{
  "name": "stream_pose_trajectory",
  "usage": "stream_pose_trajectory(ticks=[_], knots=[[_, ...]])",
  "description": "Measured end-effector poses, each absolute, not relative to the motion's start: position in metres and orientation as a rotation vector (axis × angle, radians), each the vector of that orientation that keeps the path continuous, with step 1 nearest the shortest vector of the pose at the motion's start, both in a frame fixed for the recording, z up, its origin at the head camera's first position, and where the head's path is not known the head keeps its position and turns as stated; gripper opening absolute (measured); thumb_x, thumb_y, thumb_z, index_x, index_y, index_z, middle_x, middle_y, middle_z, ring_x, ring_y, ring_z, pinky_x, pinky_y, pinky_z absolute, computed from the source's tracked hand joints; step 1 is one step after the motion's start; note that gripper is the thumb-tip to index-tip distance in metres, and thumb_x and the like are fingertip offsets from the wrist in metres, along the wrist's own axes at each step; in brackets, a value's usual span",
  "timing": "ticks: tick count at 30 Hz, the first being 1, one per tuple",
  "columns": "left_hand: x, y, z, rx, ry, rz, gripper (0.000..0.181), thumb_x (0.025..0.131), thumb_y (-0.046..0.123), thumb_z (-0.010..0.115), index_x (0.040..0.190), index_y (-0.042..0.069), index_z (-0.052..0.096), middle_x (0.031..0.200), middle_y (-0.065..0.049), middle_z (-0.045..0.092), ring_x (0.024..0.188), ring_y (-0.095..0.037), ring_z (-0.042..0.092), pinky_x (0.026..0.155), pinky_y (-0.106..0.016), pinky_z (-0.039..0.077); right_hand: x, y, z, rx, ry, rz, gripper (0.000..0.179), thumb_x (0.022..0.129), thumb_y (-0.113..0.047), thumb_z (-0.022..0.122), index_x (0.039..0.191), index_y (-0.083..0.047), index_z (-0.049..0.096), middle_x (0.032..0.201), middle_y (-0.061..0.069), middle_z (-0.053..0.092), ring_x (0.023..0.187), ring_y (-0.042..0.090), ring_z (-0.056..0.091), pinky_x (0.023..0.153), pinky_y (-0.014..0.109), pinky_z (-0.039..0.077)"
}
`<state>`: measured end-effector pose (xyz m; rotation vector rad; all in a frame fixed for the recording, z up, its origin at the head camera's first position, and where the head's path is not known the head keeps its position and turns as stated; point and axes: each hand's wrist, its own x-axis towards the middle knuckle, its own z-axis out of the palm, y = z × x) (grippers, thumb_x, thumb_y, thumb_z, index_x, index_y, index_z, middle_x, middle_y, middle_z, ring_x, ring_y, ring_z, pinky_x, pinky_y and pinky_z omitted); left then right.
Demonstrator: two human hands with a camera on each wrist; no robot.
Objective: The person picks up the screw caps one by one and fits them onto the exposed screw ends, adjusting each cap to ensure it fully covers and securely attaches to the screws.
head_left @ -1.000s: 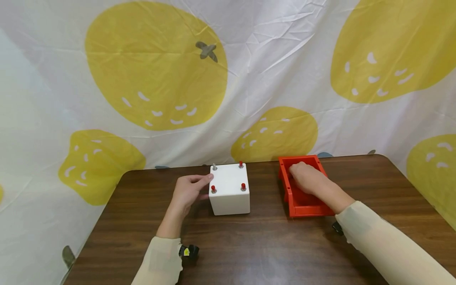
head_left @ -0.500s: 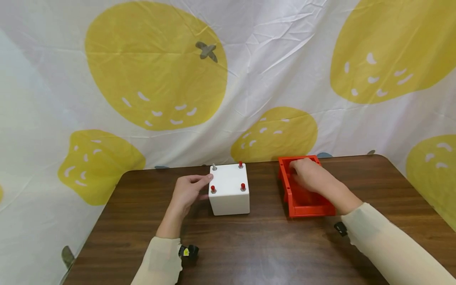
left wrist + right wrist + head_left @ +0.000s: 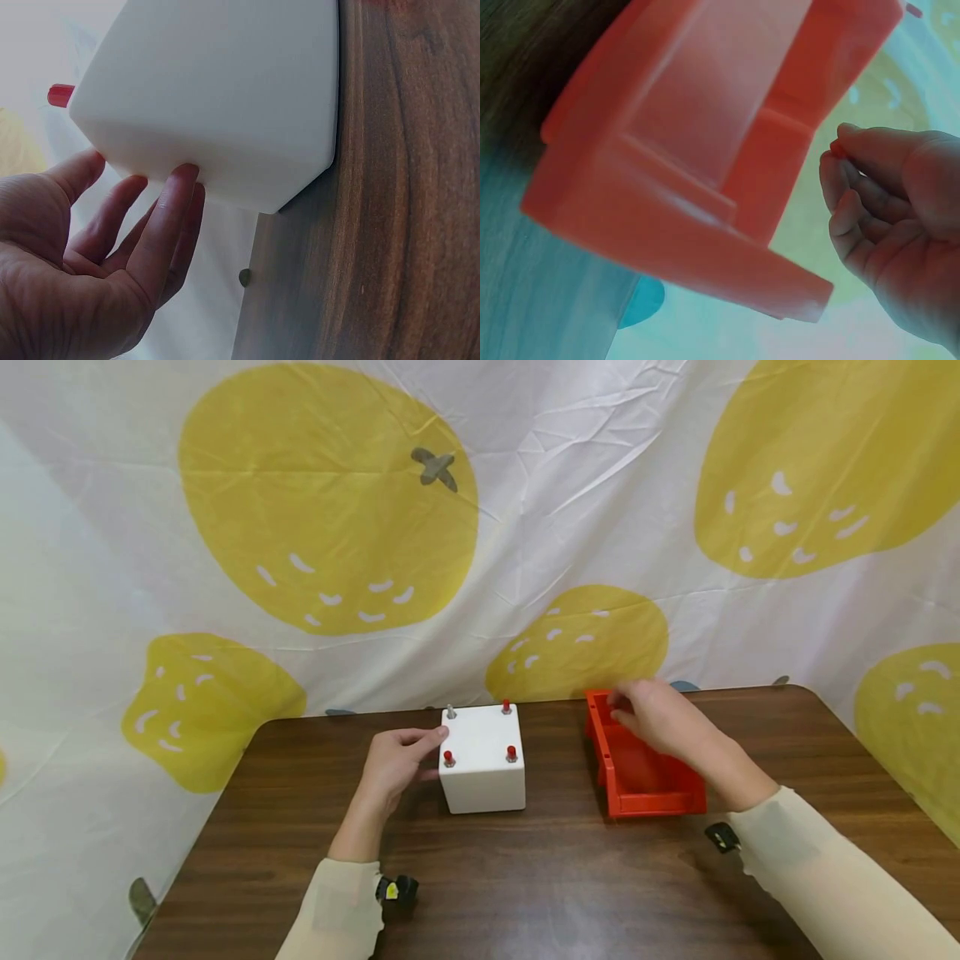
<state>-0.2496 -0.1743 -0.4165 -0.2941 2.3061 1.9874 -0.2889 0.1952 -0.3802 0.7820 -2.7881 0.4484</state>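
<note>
A white box (image 3: 482, 789) stands on the table, with threaded metal posts at the corners of its top. Small red caps (image 3: 512, 752) sit on three of them; the far-left post (image 3: 452, 712) is bare metal. My left hand (image 3: 396, 763) rests against the box's left side, thumb at the top edge and fingertips (image 3: 184, 180) on the side face. Over the far end of a red bin (image 3: 652, 804) is my right hand (image 3: 667, 720), slightly blurred. Its thumb and forefinger pinch a small red cap (image 3: 837, 148), mostly covered by the fingertips in the right wrist view.
The brown wood-grain table (image 3: 525, 885) has its far edge just behind the box and bin. A white cloth (image 3: 585, 518) with yellow fruit prints hangs behind it. A gap of tabletop separates the box from the bin.
My right hand has risen out of the red bin, moving up and slightly right, with the red cap between its fingertips. The left hand and the box have stayed still.
</note>
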Motion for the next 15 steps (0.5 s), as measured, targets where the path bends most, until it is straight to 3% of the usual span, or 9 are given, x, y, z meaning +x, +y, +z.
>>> stream_pose_trajectory(ticks=[7,15], knots=[[-0.249,-0.175,-0.416,-0.291,2.308,1.986,0.043,0.067,0.047,0.075,0.093,0.013,0.07,0.101,-0.006,0.062,0.089,-0.021,0.062,0.068,-0.038,0.056,-0.287,0.19,-0.373,0.738,-2.748,0.522,0.014,0.079,-0.015,0.071,0.089,-0.009,0.065,0.08,-0.002,0.062,0.071,0.015,0.055,0.067,0.033,0.051],[-0.248,-0.175,-0.416,-0.289,2.309,1.978,0.043,0.068,0.047,0.075,0.093,0.012,0.069,0.103,-0.006,0.062,0.091,-0.023,0.061,0.071,-0.04,0.056,-0.283,0.177,-0.363,0.661,-2.715,0.671,0.011,0.08,-0.021,0.07,0.088,-0.016,0.064,0.075,-0.007,0.06,0.066,0.01,0.052,0.059,0.027,0.048]])
